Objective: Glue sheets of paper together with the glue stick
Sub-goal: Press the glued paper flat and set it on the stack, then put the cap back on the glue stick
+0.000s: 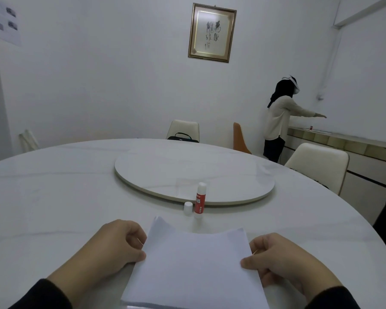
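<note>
Hands (187,253) pinch white paper sheets (194,270), far corner curling upward.

Matt white paper sheets (194,266); glossy marble-look table (54,192).

Near edge of paper sheets (194,268) cut off below the grip, glue stick (200,200) label unreadable, fingers under paper hidden
</note>
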A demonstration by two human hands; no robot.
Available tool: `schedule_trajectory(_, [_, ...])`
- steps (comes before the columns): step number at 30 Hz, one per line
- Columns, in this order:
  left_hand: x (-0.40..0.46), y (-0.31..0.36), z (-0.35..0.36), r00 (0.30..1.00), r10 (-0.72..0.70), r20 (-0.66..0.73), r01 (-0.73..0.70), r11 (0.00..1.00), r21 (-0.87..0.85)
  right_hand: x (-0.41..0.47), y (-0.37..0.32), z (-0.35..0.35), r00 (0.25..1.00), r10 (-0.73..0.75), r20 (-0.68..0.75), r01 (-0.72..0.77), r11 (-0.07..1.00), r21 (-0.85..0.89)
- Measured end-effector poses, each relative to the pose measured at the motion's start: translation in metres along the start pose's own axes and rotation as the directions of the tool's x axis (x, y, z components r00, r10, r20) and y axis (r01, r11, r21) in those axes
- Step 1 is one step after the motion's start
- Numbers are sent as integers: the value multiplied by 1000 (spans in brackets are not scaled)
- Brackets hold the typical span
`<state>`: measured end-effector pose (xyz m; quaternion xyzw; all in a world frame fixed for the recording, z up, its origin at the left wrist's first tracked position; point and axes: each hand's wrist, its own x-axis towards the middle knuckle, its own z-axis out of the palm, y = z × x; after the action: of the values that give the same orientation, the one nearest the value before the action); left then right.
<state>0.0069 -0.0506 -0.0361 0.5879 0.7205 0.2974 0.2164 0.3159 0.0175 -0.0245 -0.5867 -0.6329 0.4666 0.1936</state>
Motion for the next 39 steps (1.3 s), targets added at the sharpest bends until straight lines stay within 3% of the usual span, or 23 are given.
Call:
schedule_trajectory(5, [-1, 3, 0, 1000, -8, 0, 8, 995, 98, -1, -2, 2, 1000, -14, -21, 12, 997, -81])
schedule_trajectory(11, [-3, 3, -2, 999, -53, -8, 53, 982, 181, -1, -9, 9, 993, -35, -112, -3, 946, -324])
schedule_trajectory(17, [-7, 5, -4, 988, 75, 137, -113, 947, 300, 1, -12, 6, 988, -87, -126, 29, 914, -404])
schedule_trajectory(24, [10, 15, -5, 990, 105, 93, -132, 920, 370, 46, -48, 22, 940, -271, -206, 231, 952, -201])
schedule_trajectory(28, [30, 28, -11, 988, 125, -93, -103, 972, 212, 78, -70, 39, 938, -266, -222, 213, 948, -237])
schedule_trajectory(32, [43, 35, -2, 953, 100, -288, -103, 995, 3, 95, -73, 49, 931, -269, -248, 239, 960, -146])
schedule_trajectory(37, [45, 35, 18, 948, 101, -302, -114, 993, -26, 98, -71, 54, 897, -330, -294, 315, 944, -99])
schedule_trajectory(39, [44, 37, 19, 939, 101, -330, -152, 979, -135, 90, -74, 55, 880, -361, -308, 360, 931, -61])
